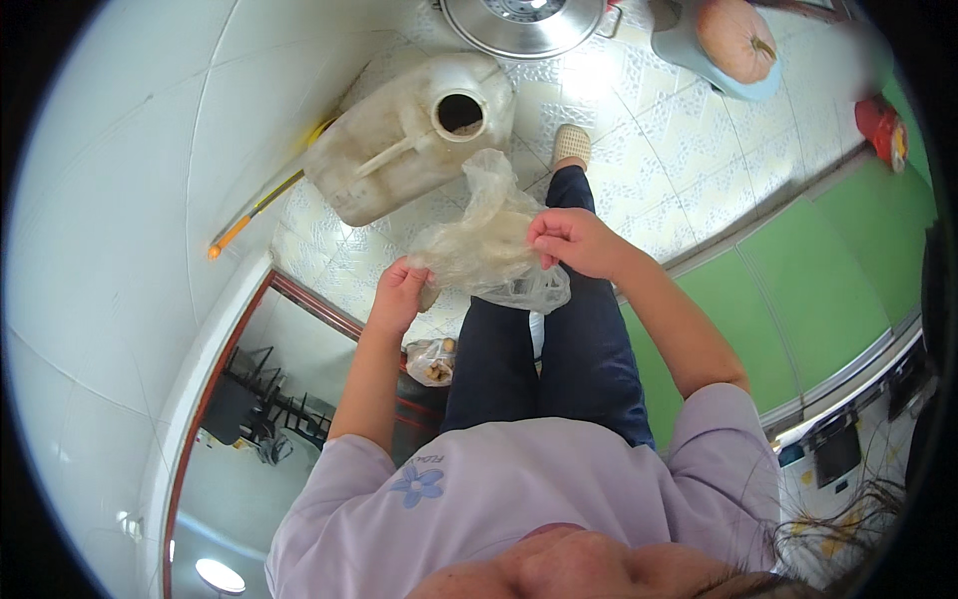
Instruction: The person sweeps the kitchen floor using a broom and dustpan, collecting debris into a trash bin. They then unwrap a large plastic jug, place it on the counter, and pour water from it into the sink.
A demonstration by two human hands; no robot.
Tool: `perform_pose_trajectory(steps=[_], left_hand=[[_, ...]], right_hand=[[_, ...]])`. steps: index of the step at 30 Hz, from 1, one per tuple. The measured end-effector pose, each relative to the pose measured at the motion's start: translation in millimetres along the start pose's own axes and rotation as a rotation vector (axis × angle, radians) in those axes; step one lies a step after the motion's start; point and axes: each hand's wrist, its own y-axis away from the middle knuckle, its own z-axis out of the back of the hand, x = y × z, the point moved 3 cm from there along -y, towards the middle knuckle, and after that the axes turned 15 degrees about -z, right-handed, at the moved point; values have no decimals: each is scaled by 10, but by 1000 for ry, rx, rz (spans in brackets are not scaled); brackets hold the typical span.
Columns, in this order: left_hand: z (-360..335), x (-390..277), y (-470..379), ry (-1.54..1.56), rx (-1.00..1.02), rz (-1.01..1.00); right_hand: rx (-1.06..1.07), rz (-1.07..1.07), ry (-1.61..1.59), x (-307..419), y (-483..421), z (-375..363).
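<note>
A thin, crumpled translucent plastic bag (490, 232) is stretched between my two hands, above my legs. My left hand (404, 292) pinches its left edge between thumb and fingers. On the other side, the fingers of my right hand (572, 239) grip the bag's right part. Folds hide whether anything lies inside it. Just beyond the bag, a large dirty white plastic jerrycan (404, 157) lies on the tiled floor with its round mouth (459, 116) uncovered.
A metal pot lid (524, 22) is at the top. An orange pumpkin (737, 41) sits on a light-blue stool (760, 90). Green cabinet doors (778, 299) run along the right. An orange-handled pole (239, 224) leans by the left wall. A bag of root-like food (434, 363) stands near the doorway.
</note>
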Motion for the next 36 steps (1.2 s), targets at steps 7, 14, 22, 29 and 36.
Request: perform_pose_trajectory(steps=[7,14,22,29,36], left_hand=[[58,268,117,58,-123,19],[-273,359,110,-520,173,-360],[-155,250,216,168,2,7],[-90,274,221,207,32,-155],[200,573,128,23,-48,-40]], right_hand=[[58,-45,360,100,-125,-80],[-127,16,465,58,-274,-705],[-98,4,383,195,-470,-949],[-136,35,703,361,-475,-915],[96,-273,-143,441,-413,-700]])
